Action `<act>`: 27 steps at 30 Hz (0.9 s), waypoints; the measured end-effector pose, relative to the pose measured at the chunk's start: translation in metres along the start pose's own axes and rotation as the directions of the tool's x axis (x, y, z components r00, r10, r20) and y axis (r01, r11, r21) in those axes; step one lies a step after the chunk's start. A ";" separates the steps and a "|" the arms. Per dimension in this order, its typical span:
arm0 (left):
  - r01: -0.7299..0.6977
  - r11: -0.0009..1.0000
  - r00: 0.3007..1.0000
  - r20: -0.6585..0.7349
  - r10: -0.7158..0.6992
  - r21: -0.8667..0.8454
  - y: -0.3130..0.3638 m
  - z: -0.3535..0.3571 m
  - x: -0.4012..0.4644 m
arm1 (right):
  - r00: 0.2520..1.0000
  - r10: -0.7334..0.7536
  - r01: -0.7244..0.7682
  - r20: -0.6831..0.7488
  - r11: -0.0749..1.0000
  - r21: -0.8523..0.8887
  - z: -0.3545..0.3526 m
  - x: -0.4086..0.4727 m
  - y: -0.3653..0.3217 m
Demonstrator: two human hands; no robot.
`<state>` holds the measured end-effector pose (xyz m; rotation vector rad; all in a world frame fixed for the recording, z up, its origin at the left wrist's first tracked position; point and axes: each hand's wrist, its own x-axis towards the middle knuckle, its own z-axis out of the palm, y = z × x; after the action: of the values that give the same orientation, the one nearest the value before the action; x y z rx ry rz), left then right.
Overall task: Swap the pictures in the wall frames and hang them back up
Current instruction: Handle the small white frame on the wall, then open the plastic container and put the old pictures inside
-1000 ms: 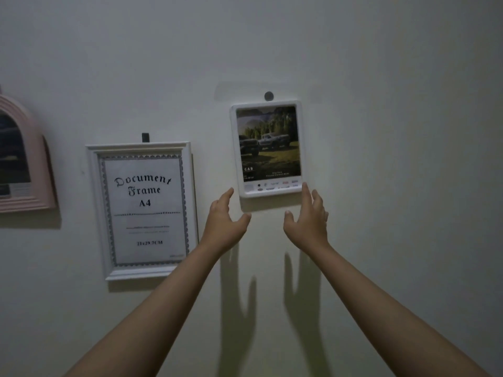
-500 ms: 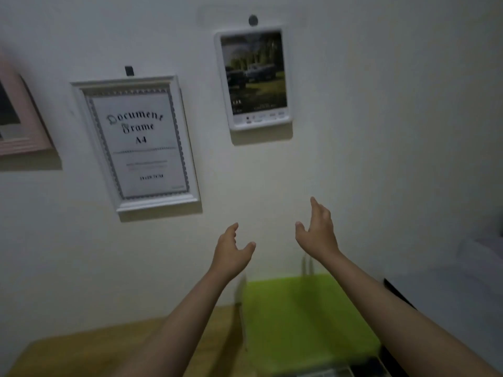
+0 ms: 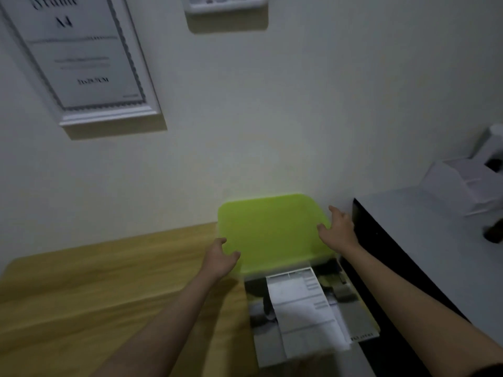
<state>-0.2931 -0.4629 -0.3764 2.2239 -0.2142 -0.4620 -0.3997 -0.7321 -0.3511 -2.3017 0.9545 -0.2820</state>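
Nearest the camera, loose printed sheets [image 3: 307, 311] lie in a fanned stack at about six o'clock on the wooden desk [image 3: 109, 281], a pale document page on top of a darker photo print; these look like the pictures waiting to go in, or ones already taken out, and the blur won't let me say which. Just beyond them sits a lime-green tray [image 3: 272, 229], its near edge overlapping the stack. The left hand [image 3: 220, 258] reaches in at the tray's seven o'clock corner, fingers spread and uncurled, holding nothing, right at the rim. The right hand [image 3: 339, 231] comes in at the three o'clock side, fingers also relaxed and apart, empty, touching or just beside the edge. So both grips are open, bracketing the tray, not the frames. Farther up the wall, the white document frame [image 3: 81, 58] hangs at ten o'clock and the bottom of the small white frame [image 3: 226, 5] peeks in at twelve, both well apart from either hand. My read: both frames are on the wall, and whether the swap is finished or just starting can't be settled from here.
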 end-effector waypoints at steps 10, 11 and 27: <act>0.178 0.983 0.981 -0.067 -0.181 -0.042 -0.020 0.038 0.019 | 0.971 0.101 -0.098 0.217 0.995 -0.023 0.029 0.042 0.072; 0.192 0.980 0.976 -0.091 -0.195 -0.042 -0.020 0.039 0.021 | 0.970 0.098 -0.102 0.223 0.995 0.005 0.032 0.045 0.076; 0.244 0.968 0.950 -0.215 -0.228 0.054 -0.005 0.046 0.031 | 0.994 0.040 -0.057 0.105 0.986 0.159 0.042 0.046 0.074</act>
<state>-0.2828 -0.5015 -0.4146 2.3687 0.1491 -0.3492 -0.3919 -0.7852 -0.4317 -2.1209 0.9019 -0.2123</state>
